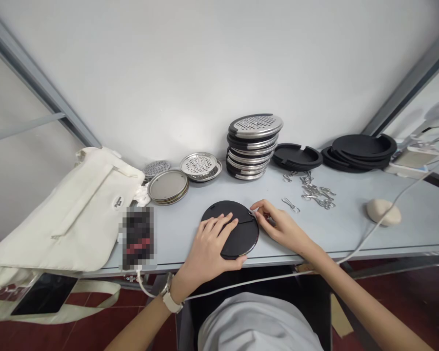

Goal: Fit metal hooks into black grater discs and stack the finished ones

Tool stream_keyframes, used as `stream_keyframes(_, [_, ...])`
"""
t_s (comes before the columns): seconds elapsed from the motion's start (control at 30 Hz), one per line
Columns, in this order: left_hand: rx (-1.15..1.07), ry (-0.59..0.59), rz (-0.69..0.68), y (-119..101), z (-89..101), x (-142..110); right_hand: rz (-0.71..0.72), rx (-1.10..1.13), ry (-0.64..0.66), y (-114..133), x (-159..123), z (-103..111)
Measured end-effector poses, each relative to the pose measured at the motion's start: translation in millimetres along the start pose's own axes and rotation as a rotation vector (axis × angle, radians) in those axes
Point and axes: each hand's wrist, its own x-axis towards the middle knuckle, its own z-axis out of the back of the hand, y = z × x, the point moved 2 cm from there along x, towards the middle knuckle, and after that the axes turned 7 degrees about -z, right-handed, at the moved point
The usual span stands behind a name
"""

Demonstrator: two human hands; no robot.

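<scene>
Black disc (229, 229) pinned under the left hand (214, 246)
The slit black disc lay flat, just behind the table's front edge (278, 258). The left hand, fingers spread, pressed down on it; the right hand (283, 228) pinched a small metal clip (252, 212) at its rim. Loose metal hooks (316, 194) lay farther back, to the right.

White wall (190, 63), grey metal framing (40, 83), seemingly dark red tile floor (417, 292)

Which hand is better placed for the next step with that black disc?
Probably the right hand: it pinches a small metal hook right at the edge of the black disc. The left hand lies flat on the disc, apparently holding it down.
</scene>
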Motion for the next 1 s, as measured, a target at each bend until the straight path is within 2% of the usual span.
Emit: stream_keyframes(1.0, [-0.007, 0.02, 0.011, -0.4, 0.4, -0.4, -0.014, 0.072, 0.103, -3.3, -0.4, -0.7])
